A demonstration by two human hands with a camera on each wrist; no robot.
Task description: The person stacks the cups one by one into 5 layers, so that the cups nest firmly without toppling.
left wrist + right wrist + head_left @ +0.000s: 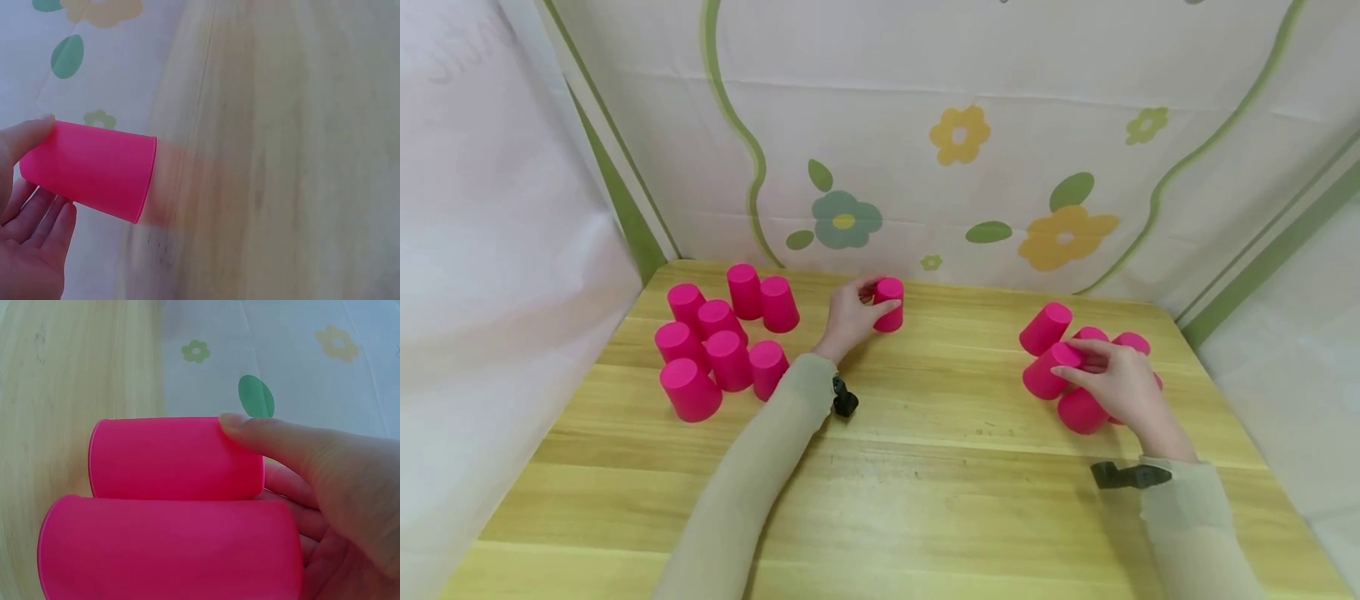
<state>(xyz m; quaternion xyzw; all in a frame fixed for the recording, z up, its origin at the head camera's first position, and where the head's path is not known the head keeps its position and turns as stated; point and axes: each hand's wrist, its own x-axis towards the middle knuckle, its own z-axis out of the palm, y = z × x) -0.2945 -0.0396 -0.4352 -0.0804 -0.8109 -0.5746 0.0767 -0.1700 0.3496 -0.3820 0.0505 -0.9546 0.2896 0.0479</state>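
From where I stood, the person's left hand had a tapered pink cup pinched between thumb and fingers, at the far middle of the wooden table. That cup was upside down, long axis upright, narrow closed base pointing up and wide mouth toward the tabletop; I couldn't tell whether its rim touched the wood. Off to the right, the right hand was clamped on a second pink cup, thumb on the near side and fingers behind, its base likewise up. That one stood at the left edge of the right-hand cups, some partly hidden by the hand. Eight inverted cups were grouped on the left. With every mouth down, the insides were hidden. All looked plain, smooth and bright pink. Behind hung a flower-printed cloth.
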